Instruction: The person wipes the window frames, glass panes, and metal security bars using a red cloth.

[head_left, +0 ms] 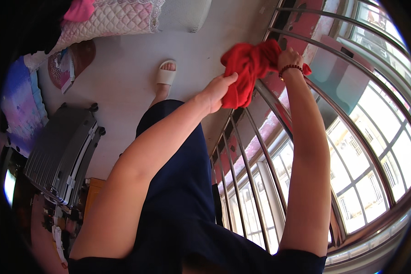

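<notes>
A bunched red cloth (241, 80) is stretched between my two hands, beside the metal window bars (270, 97). My left hand (216, 92) grips its lower left part, with the thumb on top of the fabric. My right hand (290, 60), with a dark red bead bracelet at the wrist, holds the other end close to the bars; a small bit of red shows past the wrist. Part of the cloth passes in front of a metal rail. The fingers of my right hand are partly hidden.
Metal bars and windows line the right side. A dark ribbed suitcase (63, 154) lies at the left, near a quilted cover (113, 20) with lace edging. My foot in a pale slipper (166, 76) stands on the floor. A reddish-brown basin-like object (84, 56) is at the upper left.
</notes>
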The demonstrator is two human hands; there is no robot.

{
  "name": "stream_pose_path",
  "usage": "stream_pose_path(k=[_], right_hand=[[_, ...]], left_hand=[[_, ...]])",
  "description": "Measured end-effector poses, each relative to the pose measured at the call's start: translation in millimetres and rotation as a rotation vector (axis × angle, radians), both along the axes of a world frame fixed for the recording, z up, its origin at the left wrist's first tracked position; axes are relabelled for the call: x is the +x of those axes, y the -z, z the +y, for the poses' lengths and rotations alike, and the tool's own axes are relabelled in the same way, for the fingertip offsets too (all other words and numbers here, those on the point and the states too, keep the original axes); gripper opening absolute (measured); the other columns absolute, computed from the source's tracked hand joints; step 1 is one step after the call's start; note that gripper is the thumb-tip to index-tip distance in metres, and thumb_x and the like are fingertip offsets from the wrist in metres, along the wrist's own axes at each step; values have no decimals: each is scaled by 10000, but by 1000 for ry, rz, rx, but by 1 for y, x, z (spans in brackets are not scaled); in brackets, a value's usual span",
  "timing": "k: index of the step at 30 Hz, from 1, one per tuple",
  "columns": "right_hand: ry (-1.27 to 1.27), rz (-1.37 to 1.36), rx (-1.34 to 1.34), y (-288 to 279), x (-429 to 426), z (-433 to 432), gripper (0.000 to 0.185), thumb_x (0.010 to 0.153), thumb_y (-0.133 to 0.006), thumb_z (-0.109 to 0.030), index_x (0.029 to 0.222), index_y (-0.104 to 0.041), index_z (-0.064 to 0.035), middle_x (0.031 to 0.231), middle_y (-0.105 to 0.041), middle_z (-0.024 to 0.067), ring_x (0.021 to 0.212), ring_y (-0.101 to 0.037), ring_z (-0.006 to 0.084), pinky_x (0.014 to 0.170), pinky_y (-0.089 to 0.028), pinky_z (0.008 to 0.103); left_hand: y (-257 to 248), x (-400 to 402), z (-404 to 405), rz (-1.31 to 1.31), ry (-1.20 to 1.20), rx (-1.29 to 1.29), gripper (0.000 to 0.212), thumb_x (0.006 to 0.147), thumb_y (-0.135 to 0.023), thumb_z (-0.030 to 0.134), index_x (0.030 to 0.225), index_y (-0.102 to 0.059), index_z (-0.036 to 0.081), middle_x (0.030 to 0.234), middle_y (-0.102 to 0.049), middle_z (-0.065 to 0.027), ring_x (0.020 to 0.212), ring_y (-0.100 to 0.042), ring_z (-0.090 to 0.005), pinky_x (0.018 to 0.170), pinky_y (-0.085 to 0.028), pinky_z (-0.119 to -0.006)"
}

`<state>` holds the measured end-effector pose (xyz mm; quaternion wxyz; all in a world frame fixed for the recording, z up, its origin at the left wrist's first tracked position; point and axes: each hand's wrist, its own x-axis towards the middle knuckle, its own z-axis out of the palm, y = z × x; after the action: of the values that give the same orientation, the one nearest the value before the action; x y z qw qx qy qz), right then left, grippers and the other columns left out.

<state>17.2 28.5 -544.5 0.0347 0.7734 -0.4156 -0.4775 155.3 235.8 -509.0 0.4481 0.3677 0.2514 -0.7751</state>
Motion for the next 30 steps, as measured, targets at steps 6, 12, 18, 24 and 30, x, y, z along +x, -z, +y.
stream_pose_path(k=[6,12,18,24,30], right_hand=[[1,341,101,-95,-4,-11,275,840,-655,-278,1089,-700,-170,1090,-693,28,1039,-651,191,840,-529,325],[-97,403,-72,-173,-16,4,307,894,-580,-282,1163,-654,-153,1220,-595,44,1127,-545,251,853,-488,403],[-143,361,-136,-276,2,17,251,887,-585,-227,1099,-672,-125,1169,-617,67,1070,-595,240,786,-511,379],[6,-340,-309,-490,56,62,126,829,-597,-155,892,-650,-60,1046,-626,122,949,-632,268,781,-516,404],[453,-238,-510,-565,-55,132,673,768,-715,-356,1332,-450,-100,1262,-518,152,1180,-494,309,955,-432,393]], left_hand=[[-66,-29,12,71,179,-36,431,950,-553,323,1255,-504,23,1205,-610,-113,1052,-622,-207,912,-504,-381],[-135,-34,22,82,183,-82,381,952,-550,315,1222,-527,47,1143,-636,-106,993,-635,-205,859,-517,-391],[-215,-4,-2,165,254,-276,395,968,-505,345,1232,-523,51,1145,-628,-111,986,-631,-248,818,-543,-446],[-295,21,-31,81,287,-420,394,935,-575,353,1230,-521,97,1163,-621,-57,1007,-620,-187,877,-517,-393],[-349,17,-53,209,357,-693,433,941,-568,351,1285,-494,98,1207,-597,-60,1079,-587,-170,939,-474,-331]])
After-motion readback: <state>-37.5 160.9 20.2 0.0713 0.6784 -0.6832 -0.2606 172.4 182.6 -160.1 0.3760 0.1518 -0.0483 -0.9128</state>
